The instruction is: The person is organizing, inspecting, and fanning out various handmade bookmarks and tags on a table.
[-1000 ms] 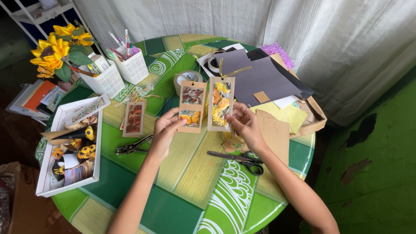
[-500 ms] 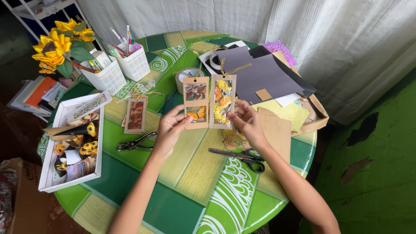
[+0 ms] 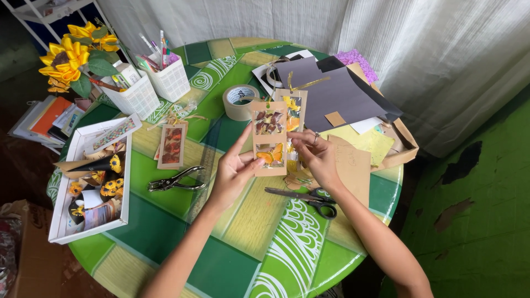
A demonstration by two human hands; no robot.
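Over a round green patterned table (image 3: pixel 165 221), my left hand (image 3: pixel 234 171) holds up a brown card bookmark (image 3: pixel 269 138) with pressed flowers and an orange butterfly in its windows. My right hand (image 3: pixel 317 157) holds a second, similar bookmark (image 3: pixel 292 113) just behind and to the right of the first, so the two overlap. Both bookmarks stand upright above the table. A third bookmark (image 3: pixel 171 145) with a string tie lies flat to the left.
A hole punch (image 3: pixel 172 181) lies left of my hands, scissors (image 3: pixel 305 197) below my right hand, a tape roll (image 3: pixel 240 101) behind. A white tray (image 3: pixel 58 221), two white baskets (image 3: pixel 141 96), sunflowers (image 3: pixel 66 58), dark paper sheets (image 3: pixel 337 94) and a curtain (image 3: pixel 386 33) surround them.
My hands have brought the two bookmarks closer together; the left one now overlaps the front of the right one.
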